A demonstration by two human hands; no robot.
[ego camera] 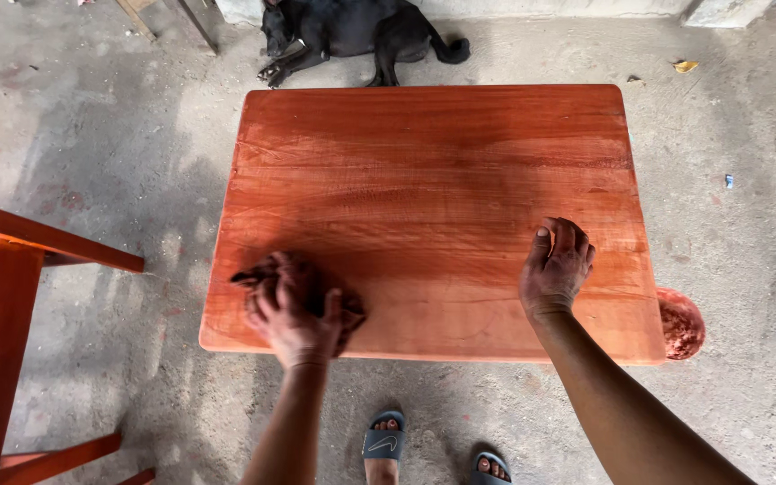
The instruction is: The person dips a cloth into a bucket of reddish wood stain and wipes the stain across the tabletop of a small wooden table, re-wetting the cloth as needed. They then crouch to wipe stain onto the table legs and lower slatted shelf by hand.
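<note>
The left hand (294,316) clutches a dark, crumpled stained rag (267,271), pressing it on the near-left part of the smooth, reddish rectangular wooden tabletop (433,171). The right hand (556,267) lies flat, fingers together, near its right edge.

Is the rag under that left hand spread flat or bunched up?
Bunched up: the dark rag sits crumpled beneath the left hand on the red tabletop.
</note>
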